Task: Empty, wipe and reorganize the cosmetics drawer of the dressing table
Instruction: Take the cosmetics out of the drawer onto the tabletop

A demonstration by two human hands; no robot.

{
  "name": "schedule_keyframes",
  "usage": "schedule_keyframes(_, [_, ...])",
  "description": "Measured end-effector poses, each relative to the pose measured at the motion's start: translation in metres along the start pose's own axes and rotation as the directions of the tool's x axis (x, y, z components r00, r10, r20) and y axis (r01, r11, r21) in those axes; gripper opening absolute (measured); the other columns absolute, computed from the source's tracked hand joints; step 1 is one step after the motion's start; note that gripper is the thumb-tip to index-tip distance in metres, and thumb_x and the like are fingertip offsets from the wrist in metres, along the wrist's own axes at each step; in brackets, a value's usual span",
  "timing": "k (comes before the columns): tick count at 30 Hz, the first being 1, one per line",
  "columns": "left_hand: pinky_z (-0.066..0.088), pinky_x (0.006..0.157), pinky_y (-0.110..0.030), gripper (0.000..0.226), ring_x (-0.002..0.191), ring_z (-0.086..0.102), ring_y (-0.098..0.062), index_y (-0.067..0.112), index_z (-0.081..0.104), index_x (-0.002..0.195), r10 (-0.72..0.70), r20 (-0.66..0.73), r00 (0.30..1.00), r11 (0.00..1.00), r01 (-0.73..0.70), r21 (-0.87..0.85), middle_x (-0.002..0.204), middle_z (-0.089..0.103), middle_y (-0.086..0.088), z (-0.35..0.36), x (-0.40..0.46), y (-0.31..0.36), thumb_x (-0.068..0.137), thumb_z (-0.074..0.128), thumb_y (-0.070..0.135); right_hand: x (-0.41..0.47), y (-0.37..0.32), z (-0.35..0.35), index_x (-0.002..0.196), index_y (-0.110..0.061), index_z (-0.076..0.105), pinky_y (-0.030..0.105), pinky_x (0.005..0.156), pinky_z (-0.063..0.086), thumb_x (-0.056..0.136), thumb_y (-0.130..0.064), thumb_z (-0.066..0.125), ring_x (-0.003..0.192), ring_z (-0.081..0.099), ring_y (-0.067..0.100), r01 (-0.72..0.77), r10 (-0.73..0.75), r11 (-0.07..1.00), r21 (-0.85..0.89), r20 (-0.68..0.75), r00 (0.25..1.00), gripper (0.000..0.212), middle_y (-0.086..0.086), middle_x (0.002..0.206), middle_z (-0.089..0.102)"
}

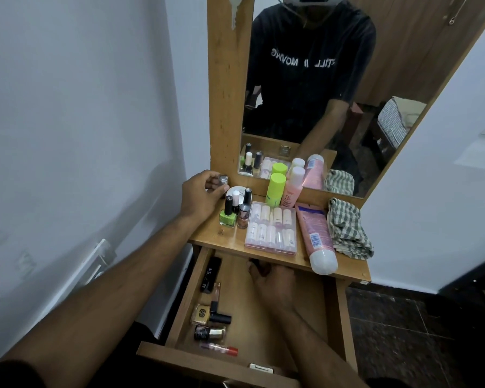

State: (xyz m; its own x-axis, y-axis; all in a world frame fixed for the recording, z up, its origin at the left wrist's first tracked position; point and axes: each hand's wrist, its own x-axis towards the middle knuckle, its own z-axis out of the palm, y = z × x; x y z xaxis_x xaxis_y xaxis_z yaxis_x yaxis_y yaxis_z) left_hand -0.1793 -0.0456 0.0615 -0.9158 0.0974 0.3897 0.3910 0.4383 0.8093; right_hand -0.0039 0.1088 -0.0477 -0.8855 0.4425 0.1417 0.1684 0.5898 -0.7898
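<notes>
The wooden drawer (289, 326) stands pulled open under the dressing table top (230, 239). My left hand (200, 196) pinches a small silver-capped bottle (223, 180) at the top's back left corner, beside several nail polish bottles (228, 217). My right hand (273, 280) reaches deep into the drawer under the top, fingers curled round a small dark item (256, 263) that is mostly hidden. Along the drawer's left side lie a black tube (211, 274), a gold bottle (201, 314), a dark bottle with a gold cap (210, 333) and a thin red-capped stick (220, 349).
On the top also lie a clear pack of small tubes (272, 228), a green-capped bottle (276, 189), a pink bottle (291, 189), a pink tube with a white cap (315, 236) and a checked cloth (347, 228). The mirror (305, 93) rises behind. A wall stands at the left.
</notes>
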Motion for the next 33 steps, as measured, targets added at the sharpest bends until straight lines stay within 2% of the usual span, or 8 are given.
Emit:
schedule_keyframes(6, [0.051,0.077,-0.011,0.026,0.08,0.063,-0.003,0.01,0.072,0.11,-0.025,-0.002,1.0,1.0,0.025,0.008,0.092,0.069,0.005,0.006,0.004,-0.001,0.085,0.079,0.015,0.002,0.005,0.002,0.105,-0.015,0.071,0.031,0.086,0.06,0.087,-0.035,0.078,0.097,0.072,0.014,0.018,-0.017,0.999,0.043,-0.024,1.0,0.028,-0.004,0.103,0.075])
schedule_keyframes(12, [0.043,0.074,0.001,0.028,0.084,0.064,-0.002,0.012,0.072,0.116,-0.062,0.029,0.998,0.997,0.061,0.043,0.097,0.071,0.006,0.0,0.0,-0.003,0.089,0.074,0.011,-0.001,0.0,0.0,0.085,-0.02,0.07,0.028,0.08,0.058,0.086,-0.029,0.08,0.085,0.071,0.009,0.026,-0.024,0.998,0.064,-0.031,0.999,0.014,-0.009,0.088,0.074])
schedule_keyframes(16, [0.04,0.074,0.003,0.03,0.094,0.065,-0.008,0.014,0.071,0.122,-0.158,0.0,0.987,0.987,0.158,0.023,0.107,0.073,0.001,-0.005,-0.006,-0.006,0.092,0.068,0.008,-0.011,-0.007,-0.014,0.078,-0.026,0.071,0.014,0.066,0.049,0.083,-0.036,0.081,0.072,0.066,0.001,0.064,-0.061,0.997,-0.04,0.07,0.996,0.014,-0.015,0.077,0.07])
schedule_keyframes(19, [0.047,0.08,-0.001,0.028,0.091,0.065,-0.005,0.014,0.071,0.12,-0.177,-0.017,0.984,0.984,0.176,-0.021,0.105,0.072,0.004,-0.014,-0.018,0.003,0.093,0.066,0.009,-0.026,-0.014,-0.032,0.084,-0.03,0.076,0.021,0.068,0.054,0.078,-0.048,0.076,0.078,0.066,0.003,0.146,-0.135,0.987,-0.063,0.155,0.979,0.019,-0.017,0.081,0.071])
schedule_keyframes(21, [0.053,0.085,-0.011,0.024,0.087,0.064,0.0,0.015,0.072,0.114,-0.152,-0.047,0.987,0.987,0.149,-0.06,0.101,0.072,0.007,-0.021,-0.038,0.011,0.093,0.066,0.008,-0.038,-0.026,-0.048,0.089,-0.034,0.076,0.021,0.067,0.055,0.077,-0.045,0.078,0.081,0.067,0.005,0.197,-0.187,0.98,-0.038,0.173,0.967,0.016,-0.018,0.085,0.071])
schedule_keyframes(23, [0.05,0.076,-0.007,0.018,0.084,0.062,0.004,0.018,0.072,0.106,-0.096,-0.106,0.99,0.993,0.088,-0.078,0.096,0.071,0.01,-0.026,-0.067,0.021,0.092,0.066,0.008,-0.048,-0.044,-0.065,0.089,-0.036,0.076,0.021,0.064,0.055,0.078,-0.032,0.084,0.079,0.068,0.007,0.229,-0.228,0.973,0.016,0.165,0.96,0.015,-0.017,0.087,0.071])
schedule_keyframes(27, [0.046,0.063,-0.011,0.01,0.075,0.063,-0.007,0.018,0.07,0.09,0.064,-0.143,0.988,0.993,-0.077,-0.087,0.084,0.066,0.011,-0.027,-0.124,0.029,0.087,0.071,0.008,-0.047,-0.095,-0.097,0.092,-0.033,0.076,0.018,0.059,0.055,0.078,-0.017,0.085,0.07,0.068,0.007,0.392,-0.394,0.919,0.037,0.116,0.912,0.023,-0.016,0.082,0.072])
schedule_keyframes(33, [0.042,0.063,-0.012,0.008,0.073,0.053,-0.004,0.021,0.064,0.087,0.181,0.103,0.978,0.972,-0.194,0.135,0.083,0.058,0.011,-0.026,-0.156,0.022,0.086,0.069,0.015,0.002,-0.175,-0.121,0.1,-0.031,0.073,0.009,0.061,0.052,0.083,-0.021,0.082,0.07,0.068,-0.001,0.548,-0.545,0.836,-0.023,0.08,0.835,0.021,-0.026,0.085,0.067])
